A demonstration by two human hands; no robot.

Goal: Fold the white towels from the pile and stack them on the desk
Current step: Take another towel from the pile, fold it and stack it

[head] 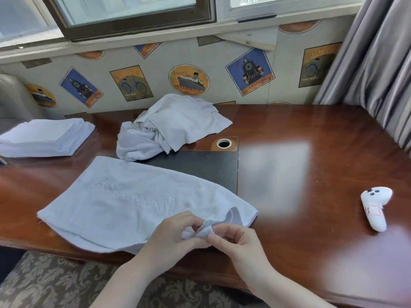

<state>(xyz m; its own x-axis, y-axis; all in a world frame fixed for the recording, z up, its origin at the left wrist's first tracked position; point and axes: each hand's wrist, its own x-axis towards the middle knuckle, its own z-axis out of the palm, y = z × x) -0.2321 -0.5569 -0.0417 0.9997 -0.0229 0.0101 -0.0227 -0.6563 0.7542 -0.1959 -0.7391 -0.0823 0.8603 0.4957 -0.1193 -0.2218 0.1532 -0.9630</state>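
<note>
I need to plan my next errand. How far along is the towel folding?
Partly done. A stack of folded towels sits at the desk's far left. One towel lies spread in front, its near corner pinched by the left hand and right hand. A crumpled pile is left behind it.

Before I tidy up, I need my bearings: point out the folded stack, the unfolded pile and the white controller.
folded stack (pixel 42 136), head view, top towel's middle.
unfolded pile (pixel 175 121), head view, middle of the heap.
white controller (pixel 375 210), head view, its handle.
</note>
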